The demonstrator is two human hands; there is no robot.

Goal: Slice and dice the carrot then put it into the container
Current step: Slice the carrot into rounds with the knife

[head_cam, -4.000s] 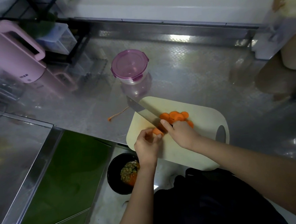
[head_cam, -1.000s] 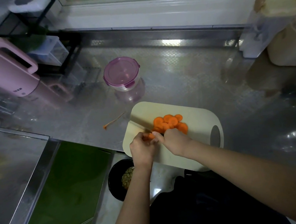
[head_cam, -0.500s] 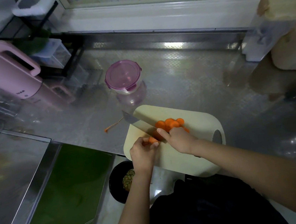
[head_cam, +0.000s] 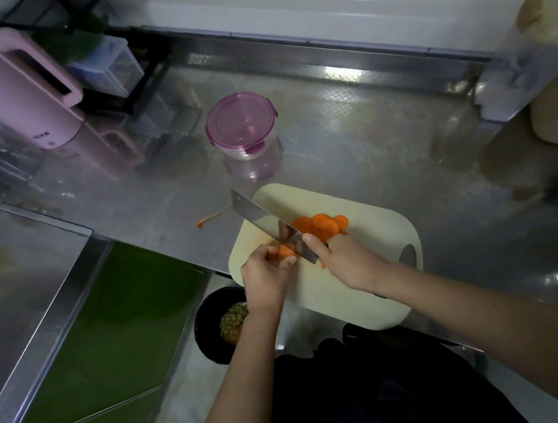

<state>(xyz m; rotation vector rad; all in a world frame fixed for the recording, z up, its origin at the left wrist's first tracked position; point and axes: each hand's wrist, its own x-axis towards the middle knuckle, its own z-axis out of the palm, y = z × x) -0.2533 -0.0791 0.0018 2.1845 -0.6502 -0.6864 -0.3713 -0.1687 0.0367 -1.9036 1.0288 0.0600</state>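
Note:
On a cream cutting board [head_cam: 373,270] my left hand [head_cam: 265,274] pinches a short orange carrot stub [head_cam: 286,251]. My right hand [head_cam: 344,259] grips a cleaver [head_cam: 265,221], forefinger along the blade, which rests against the stub's cut end. A heap of round carrot slices [head_cam: 320,226] lies just beyond the blade. A clear round container [head_cam: 241,125] with a purple clip lid, shut, stands on the steel counter behind the board.
A thin carrot tail [head_cam: 211,217] lies on the steel counter [head_cam: 366,140] left of the board. A pink kettle [head_cam: 10,95] stands far left. A black bin [head_cam: 220,324] with scraps sits below the counter edge. Cream canisters [head_cam: 556,78] stand at the right.
The stub in my left hand has grown shorter and the slice heap larger. The cleaver has gone down and up between frames and now sits at the stub's end.

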